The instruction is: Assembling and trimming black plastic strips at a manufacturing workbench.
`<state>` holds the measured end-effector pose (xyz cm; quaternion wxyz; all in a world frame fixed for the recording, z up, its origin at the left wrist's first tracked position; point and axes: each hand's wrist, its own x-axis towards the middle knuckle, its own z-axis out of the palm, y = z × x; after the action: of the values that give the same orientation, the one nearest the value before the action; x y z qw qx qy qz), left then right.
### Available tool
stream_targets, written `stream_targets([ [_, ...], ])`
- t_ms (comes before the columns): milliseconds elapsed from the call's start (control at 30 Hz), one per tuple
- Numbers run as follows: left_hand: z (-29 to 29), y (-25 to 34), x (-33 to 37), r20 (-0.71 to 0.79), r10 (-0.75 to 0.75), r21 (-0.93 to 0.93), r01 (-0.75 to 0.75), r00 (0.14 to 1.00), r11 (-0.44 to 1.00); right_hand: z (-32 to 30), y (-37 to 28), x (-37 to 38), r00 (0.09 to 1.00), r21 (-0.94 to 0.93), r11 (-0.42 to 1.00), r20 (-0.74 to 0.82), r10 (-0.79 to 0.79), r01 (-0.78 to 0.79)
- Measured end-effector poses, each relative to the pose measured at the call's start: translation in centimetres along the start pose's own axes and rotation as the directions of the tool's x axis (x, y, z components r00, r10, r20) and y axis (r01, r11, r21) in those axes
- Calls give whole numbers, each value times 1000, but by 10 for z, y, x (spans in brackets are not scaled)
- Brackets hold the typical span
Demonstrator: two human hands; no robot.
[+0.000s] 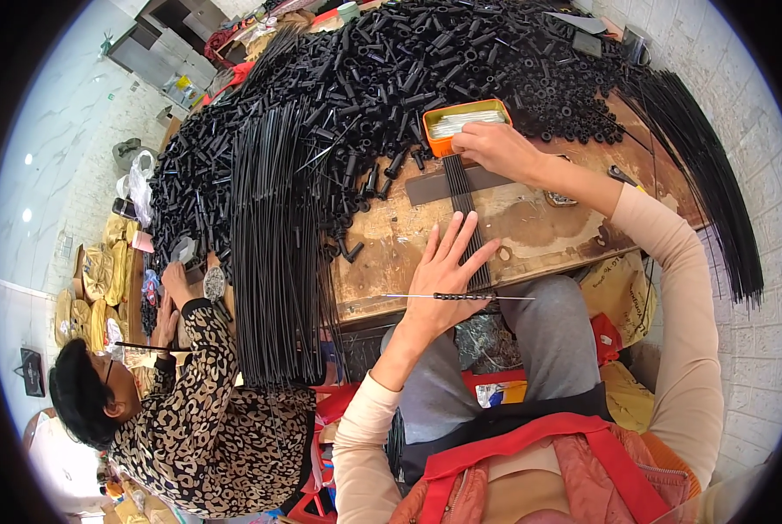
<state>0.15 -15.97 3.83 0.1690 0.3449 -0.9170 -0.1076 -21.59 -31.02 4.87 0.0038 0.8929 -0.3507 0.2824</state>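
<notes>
My left hand (443,278) lies with fingers spread over a row of thin black rods (461,188) that runs from the table toward my lap. A thin metal needle with small black rings (465,297) threaded on it crosses the base of this hand; how it is kept there I cannot tell. My right hand (496,150) is at the near edge of an orange tin (431,140) full of thin whitish sticks (470,120). Its fingers are closed at the rods' far ends, and what they pinch is hidden. Under the rods lies a dark flat strip (424,190).
A heap of black tubular parts (365,79) covers the table's far side. Long bundles of black rods hang over the edge at left (273,253) and right (705,175). A co-worker in a leopard-print top (190,419) sits at left, hands at the table.
</notes>
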Motion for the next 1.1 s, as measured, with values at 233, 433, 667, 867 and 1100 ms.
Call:
stream_targets([
  [233,0,-1,-3,-22,-10,-6,10,1000,1000,-13,14,-14,987,-269,959,108,122,-89],
  [433,-3,1,-3,-5,2,4,-2,1000,1000,-18,11,17,986,63,994,150,78,-88],
  [667,2,7,-11,-81,16,-30,-18,997,999,-3,66,42,956,-146,972,200,213,-186],
  [867,15,10,-26,-148,68,57,-61,987,997,-16,49,26,985,-115,983,77,154,-145],
  [1100,12,11,-27,-189,39,61,-28,981,998,-16,-14,-14,994,-142,990,113,-7,23],
])
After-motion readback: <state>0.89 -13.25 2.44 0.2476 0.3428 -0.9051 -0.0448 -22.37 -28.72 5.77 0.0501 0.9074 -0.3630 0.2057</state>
